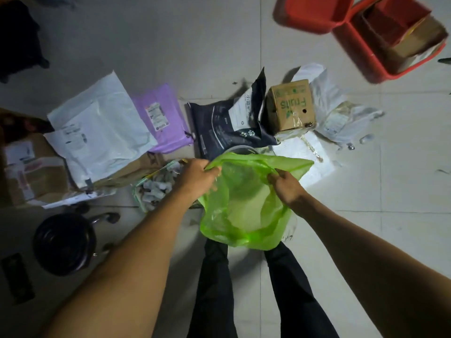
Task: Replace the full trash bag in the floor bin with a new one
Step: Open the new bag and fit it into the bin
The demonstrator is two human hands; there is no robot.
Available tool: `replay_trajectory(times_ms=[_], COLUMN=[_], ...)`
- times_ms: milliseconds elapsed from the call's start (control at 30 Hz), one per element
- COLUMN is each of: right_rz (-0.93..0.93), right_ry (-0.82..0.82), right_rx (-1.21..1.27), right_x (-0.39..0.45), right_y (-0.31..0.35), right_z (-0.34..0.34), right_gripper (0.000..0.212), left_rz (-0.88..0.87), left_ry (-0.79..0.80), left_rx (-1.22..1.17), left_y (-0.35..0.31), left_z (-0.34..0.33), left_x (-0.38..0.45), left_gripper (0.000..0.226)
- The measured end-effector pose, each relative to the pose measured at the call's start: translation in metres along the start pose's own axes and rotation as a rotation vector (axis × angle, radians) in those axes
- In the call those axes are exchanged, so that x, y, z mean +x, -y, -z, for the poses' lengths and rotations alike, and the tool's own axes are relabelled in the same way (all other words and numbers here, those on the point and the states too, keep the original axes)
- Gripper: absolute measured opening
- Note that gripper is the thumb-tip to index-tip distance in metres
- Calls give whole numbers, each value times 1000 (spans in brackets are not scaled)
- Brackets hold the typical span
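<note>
A thin, translucent green plastic trash bag [246, 203] hangs open between the two hands, above the floor and in front of the person's dark trouser legs [214, 289]. Its mouth is spread wide, and its bottom is crumpled. The left hand [197, 175] pinches the left edge of the mouth with curled fingers, and the right hand [285, 185] grips the right edge in the same way.

Behind the top of the bag only a grey curved rim [240, 150] is seen; it is perhaps the floor bin, but the bag covers most of it. To the left, partly hidden by the left hand, a clear plastic bag [156, 186] full of small whitish pieces lies on the pale tiled floor [366, 191]. A brown cardboard box printed "Fruits" [290, 106] stands further back. A red plastic crate [390, 42] in the top right corner holds cardboard, and the frame cuts it off.
</note>
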State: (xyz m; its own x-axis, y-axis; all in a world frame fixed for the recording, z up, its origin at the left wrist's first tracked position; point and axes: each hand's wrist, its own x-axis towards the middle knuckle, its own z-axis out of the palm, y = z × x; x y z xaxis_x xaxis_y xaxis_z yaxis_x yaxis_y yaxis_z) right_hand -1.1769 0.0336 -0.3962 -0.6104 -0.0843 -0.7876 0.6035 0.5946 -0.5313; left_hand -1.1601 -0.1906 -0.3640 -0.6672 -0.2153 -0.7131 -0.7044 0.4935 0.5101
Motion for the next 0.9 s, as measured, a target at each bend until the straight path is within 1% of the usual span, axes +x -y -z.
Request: replay_trajectory(times_ms=[67, 167, 267, 433, 500, 600, 667, 733, 833, 900], right_rz=[-9, -37, 1, 53, 70, 90, 73, 45, 5, -6], right_ry=[5, 10, 21, -19, -34, -65, -90, -109, -87, -57], right_rx=[49, 137, 159, 38, -47, -148, -150, -97, -46, -63], right_x=[12, 27, 33, 36, 38, 49, 58, 72, 85, 100], right_y=[-4, -5, 1, 11, 11, 4, 1, -5, -12, -23], right_z=[-15, -35, -49, -52, -51, -52, -53, -56, -61, -68], right_gripper=[21, 25, 20, 30, 27, 27, 27, 28, 38, 43], left_rz=[5, -24, -48, -86, -79, -87, -99, -103, -109, -91], left_ry=[-10, -109, -161, -126, -130, -158, -159, -143, -121, -104], left_rx=[-49, -141, -206, -67, -3, 23, 36, 38, 53, 58], left_y=[6, 11, 13, 15, 20, 30, 36, 42, 54, 68], left_z=[-6, -3, 13, 28, 25, 15, 7, -3, -18, -30], left_x=[16, 37, 50, 57, 60, 70, 78, 89, 101, 113], left_gripper=[23, 21, 19, 23, 25, 32, 35, 36, 34, 36])
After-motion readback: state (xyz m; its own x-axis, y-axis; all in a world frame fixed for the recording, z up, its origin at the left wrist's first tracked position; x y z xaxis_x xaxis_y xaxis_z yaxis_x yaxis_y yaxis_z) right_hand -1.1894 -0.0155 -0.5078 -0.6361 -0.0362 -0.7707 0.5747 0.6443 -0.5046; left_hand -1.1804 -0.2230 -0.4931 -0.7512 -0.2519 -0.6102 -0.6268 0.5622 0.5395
